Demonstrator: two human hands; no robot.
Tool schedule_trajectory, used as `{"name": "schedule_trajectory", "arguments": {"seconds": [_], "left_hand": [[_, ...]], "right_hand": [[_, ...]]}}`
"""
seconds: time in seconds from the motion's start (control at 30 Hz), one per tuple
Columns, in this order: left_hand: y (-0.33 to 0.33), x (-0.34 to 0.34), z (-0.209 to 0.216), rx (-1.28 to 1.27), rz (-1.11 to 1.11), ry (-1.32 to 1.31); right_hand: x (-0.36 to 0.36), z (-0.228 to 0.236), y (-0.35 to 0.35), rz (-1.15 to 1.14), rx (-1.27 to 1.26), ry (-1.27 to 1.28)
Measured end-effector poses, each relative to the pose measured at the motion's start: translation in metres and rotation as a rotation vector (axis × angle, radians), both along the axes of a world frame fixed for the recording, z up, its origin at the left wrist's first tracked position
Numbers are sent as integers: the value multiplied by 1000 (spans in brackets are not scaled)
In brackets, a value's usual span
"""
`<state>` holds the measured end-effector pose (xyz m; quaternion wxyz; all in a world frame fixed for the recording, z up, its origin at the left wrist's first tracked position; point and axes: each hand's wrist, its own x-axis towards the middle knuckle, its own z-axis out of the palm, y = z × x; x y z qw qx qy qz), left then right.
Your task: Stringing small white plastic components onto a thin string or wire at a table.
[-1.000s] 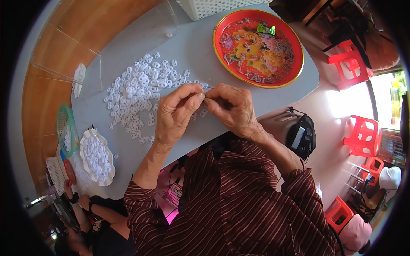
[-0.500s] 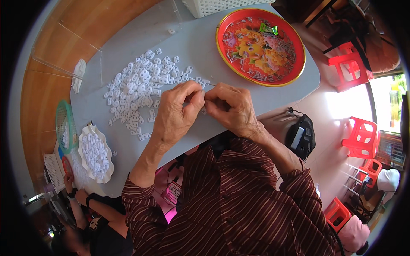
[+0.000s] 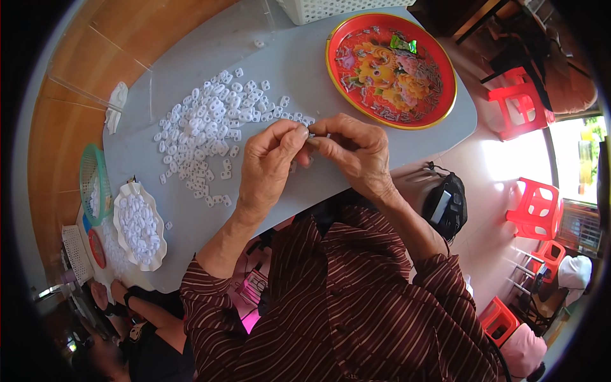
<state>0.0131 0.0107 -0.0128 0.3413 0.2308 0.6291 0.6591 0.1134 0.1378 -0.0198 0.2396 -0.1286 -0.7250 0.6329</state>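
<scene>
My left hand [image 3: 272,167] and my right hand [image 3: 358,151] meet over the near part of the grey table [image 3: 299,70]. Thumb and fingertips of each are pinched together, almost touching. Whatever lies between them is mostly covered by my fingers and too small to name. Just beyond and to the left spreads a pile of small white plastic pieces [image 3: 207,121] with dark holes, and a few of them lie right by my fingertips. A round red tray [image 3: 332,63] with a gold rim and flower print stands to the right, with many tiny metal pins [image 3: 428,95] scattered in it.
A green wrapped packet [image 3: 403,44] lies in the tray. At the left are a scalloped white dish [image 3: 159,245] of white pieces and a green basket [image 3: 95,191]. A white perforated basket [image 3: 318,9] stands at the back. Another person's arm [image 3: 153,312] shows lower left; red stools [image 3: 534,207] stand right.
My right hand has lifted and turned slightly, its fingers now extended more toward the left fingertips. The other person's hand at lower left has drawn back from the red round thing.
</scene>
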Motion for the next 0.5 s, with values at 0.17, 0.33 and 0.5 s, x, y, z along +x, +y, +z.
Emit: {"name": "schedule_trajectory", "arguments": {"seconds": [0.17,0.33,0.5], "left_hand": [[4,0,-1,55,-20,26],[-10,-18,22,-59,-7,412],[-19,-26,19,-161,-58,859]], "right_hand": [[-1,-6,2,-18,-39,51],[3,-9,1,-106,-300,50],[6,-11,4,-133,-303,58]]}}
